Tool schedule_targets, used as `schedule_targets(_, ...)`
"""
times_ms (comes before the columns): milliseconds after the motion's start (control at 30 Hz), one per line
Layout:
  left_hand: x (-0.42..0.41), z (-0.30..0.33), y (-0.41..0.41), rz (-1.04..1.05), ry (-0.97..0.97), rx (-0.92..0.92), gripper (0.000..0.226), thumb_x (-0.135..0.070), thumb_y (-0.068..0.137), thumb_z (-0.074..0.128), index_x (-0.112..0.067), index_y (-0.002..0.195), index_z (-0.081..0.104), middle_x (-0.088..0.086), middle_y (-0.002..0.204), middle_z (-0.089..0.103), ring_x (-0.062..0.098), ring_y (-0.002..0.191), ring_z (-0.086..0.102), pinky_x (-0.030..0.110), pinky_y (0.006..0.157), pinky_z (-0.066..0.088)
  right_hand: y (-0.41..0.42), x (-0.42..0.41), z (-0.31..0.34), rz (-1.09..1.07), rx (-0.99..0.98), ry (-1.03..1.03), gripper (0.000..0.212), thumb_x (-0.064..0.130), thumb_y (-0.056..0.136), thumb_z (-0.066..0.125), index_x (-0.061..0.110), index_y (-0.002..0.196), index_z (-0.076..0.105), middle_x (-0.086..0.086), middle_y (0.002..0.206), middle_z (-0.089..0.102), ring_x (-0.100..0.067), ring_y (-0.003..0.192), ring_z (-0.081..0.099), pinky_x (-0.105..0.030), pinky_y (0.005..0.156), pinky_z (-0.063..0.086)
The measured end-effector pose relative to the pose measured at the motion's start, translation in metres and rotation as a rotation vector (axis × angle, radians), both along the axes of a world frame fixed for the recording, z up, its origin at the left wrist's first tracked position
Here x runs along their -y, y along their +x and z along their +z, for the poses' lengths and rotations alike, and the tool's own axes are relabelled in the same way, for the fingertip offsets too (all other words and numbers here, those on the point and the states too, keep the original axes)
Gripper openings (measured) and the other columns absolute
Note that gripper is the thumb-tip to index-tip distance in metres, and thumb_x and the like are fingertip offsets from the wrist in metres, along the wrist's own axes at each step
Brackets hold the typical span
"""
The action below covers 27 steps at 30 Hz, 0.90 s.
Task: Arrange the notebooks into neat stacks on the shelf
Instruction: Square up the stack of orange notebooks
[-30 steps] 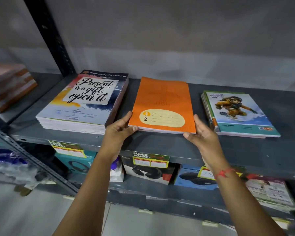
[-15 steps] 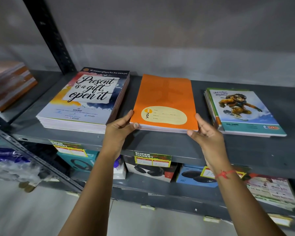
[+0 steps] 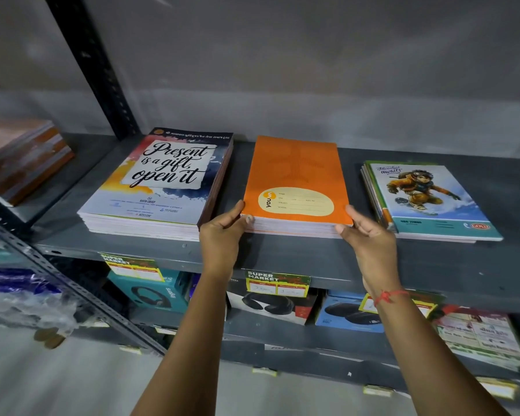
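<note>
head view. the orange stack [image 3: 296, 187] of notebooks lies flat on the shelf [image 3: 282, 253], near its front edge and about midway along the visible board, with its long axis running from the front edge toward the back wall. the left hand [image 3: 222, 235] sits at the stack's front left corner, thumb up along the left side and fingers [image 3: 248, 219] against the front page edges. the right hand [image 3: 370, 235] mirrors it at the front right corner, fingertips [image 3: 341, 228] touching the page edges below the cover. neither grip is closed around the stack; both are loosely curled and pressing at the corners, so the stack is bracketed, not lifted, as far as can be seen.

the relation that matters: the stack lies straight ahead of both hands, away from the person, each hand equally near its own corner. any squaring push would run along the long axis, toward the back of the shelf, or inward from the two sides.

to the left, just beside the left hand, lies the quote-cover stack [image 3: 159, 181], thicker and slightly turned. to the right, apart from the right hand, the snowboarder-cover stack [image 3: 427, 199] shows fanned left edges and looks least tidy. judged from this, the orange stack is nearly squared; the right-hand stack probably remains.
</note>
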<state>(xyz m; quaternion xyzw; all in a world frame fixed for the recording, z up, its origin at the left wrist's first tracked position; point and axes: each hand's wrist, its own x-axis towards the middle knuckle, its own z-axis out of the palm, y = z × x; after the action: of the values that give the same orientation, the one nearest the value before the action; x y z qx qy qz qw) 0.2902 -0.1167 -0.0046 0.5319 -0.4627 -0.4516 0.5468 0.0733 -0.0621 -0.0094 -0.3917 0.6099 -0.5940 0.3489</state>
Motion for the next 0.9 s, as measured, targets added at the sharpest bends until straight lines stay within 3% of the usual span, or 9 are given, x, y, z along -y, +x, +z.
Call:
schedule_targets(133, 0.001, -0.001, -0.002, 0.034, -0.013, 0.005, 0.035, -0.01, 0.079, 0.068, -0.01, 0.114, 0.064, -0.012, 0.096, 0.066, -0.024, 0.072, 0.059, -0.004, 0.063, 0.044, 0.002, 0.001, 0.001, -0.047, -0.026, 0.012, 0.048, 0.01, 0.08, 0.069, 0.017, 0.126, 0.058, 0.007, 0.121, 0.063, -0.012, 0.113, 0.061, -0.03, 0.104, 0.044)
schedule_targets(233, 0.0, 0.001, -0.003, 0.051, -0.014, -0.001, 0.033, -0.01, 0.078, 0.069, -0.012, 0.111, 0.066, -0.018, 0.088, 0.066, -0.022, 0.073, 0.06, -0.005, 0.062, 0.043, 0.005, 0.001, 0.002, -0.072, -0.045, -0.002, 0.047, 0.01, 0.081, 0.069, 0.014, 0.127, 0.058, 0.01, 0.115, 0.062, -0.006, 0.106, 0.061, -0.021, 0.097, 0.044)
schedule_targets(400, -0.001, 0.002, -0.004, 0.063, -0.011, 0.014, 0.032, -0.014, 0.078, 0.07, -0.015, 0.11, 0.067, -0.018, 0.091, 0.065, -0.011, 0.085, 0.058, -0.005, 0.066, 0.044, 0.008, 0.001, 0.0, -0.103, -0.088, -0.022, 0.046, 0.009, 0.082, 0.068, 0.013, 0.126, 0.058, 0.016, 0.11, 0.059, 0.006, 0.096, 0.058, -0.009, 0.087, 0.043)
schedule_targets(533, 0.0, 0.001, -0.003, 0.063, -0.015, 0.049, 0.033, -0.015, 0.08, 0.068, -0.015, 0.113, 0.066, -0.014, 0.099, 0.064, 0.003, 0.095, 0.06, 0.005, 0.076, 0.045, 0.008, 0.002, -0.001, -0.114, -0.114, -0.024, 0.045, 0.012, 0.082, 0.068, 0.015, 0.125, 0.059, 0.015, 0.113, 0.06, -0.001, 0.104, 0.059, 0.001, 0.079, 0.044)
schedule_targets(600, -0.001, 0.001, -0.003, 0.05, -0.015, 0.065, 0.033, -0.016, 0.081, 0.067, -0.016, 0.114, 0.065, -0.012, 0.103, 0.065, 0.006, 0.098, 0.059, 0.007, 0.077, 0.044, 0.008, 0.002, 0.0, -0.114, -0.104, -0.019, 0.044, 0.012, 0.082, 0.068, 0.015, 0.126, 0.059, 0.014, 0.116, 0.059, -0.002, 0.108, 0.057, -0.001, 0.083, 0.043)
schedule_targets(667, -0.003, 0.004, -0.002, 0.052, -0.015, 0.075, 0.032, -0.016, 0.082, 0.065, -0.015, 0.114, 0.065, -0.011, 0.104, 0.065, 0.008, 0.099, 0.06, 0.009, 0.078, 0.047, 0.007, 0.0, 0.003, -0.084, -0.064, 0.003, 0.045, 0.009, 0.083, 0.066, 0.013, 0.128, 0.057, 0.008, 0.119, 0.061, -0.005, 0.111, 0.056, -0.011, 0.093, 0.041)
schedule_targets(767, -0.013, 0.01, -0.002, 0.135, -0.043, 0.068, 0.028, -0.02, 0.084, 0.063, -0.011, 0.11, 0.067, -0.008, 0.098, 0.067, 0.011, 0.097, 0.063, 0.028, 0.089, 0.053, 0.006, -0.011, 0.01, -0.022, -0.045, 0.033, 0.048, 0.001, 0.085, 0.061, 0.015, 0.13, 0.055, 0.007, 0.119, 0.06, -0.005, 0.112, 0.054, -0.016, 0.095, 0.039)
schedule_targets(867, -0.031, 0.025, -0.018, 0.216, -0.163, 0.083, 0.032, -0.019, 0.088, 0.057, -0.013, 0.119, 0.061, -0.004, 0.11, 0.064, 0.007, 0.102, 0.062, 0.013, 0.085, 0.049, -0.008, -0.032, 0.015, -0.077, -0.038, -0.002, 0.045, -0.003, 0.085, 0.058, 0.02, 0.124, 0.06, 0.011, 0.117, 0.06, 0.0, 0.106, 0.059, -0.008, 0.091, 0.043)
schedule_targets(900, -0.039, 0.031, -0.026, 0.211, -0.255, 0.106, 0.035, -0.017, 0.089, 0.056, -0.013, 0.124, 0.057, -0.005, 0.115, 0.06, 0.005, 0.106, 0.06, 0.014, 0.088, 0.049, -0.014, -0.039, 0.014, -0.163, -0.039, -0.032, 0.042, -0.002, 0.085, 0.059, 0.019, 0.121, 0.062, 0.007, 0.117, 0.063, -0.003, 0.104, 0.061, -0.011, 0.092, 0.046)
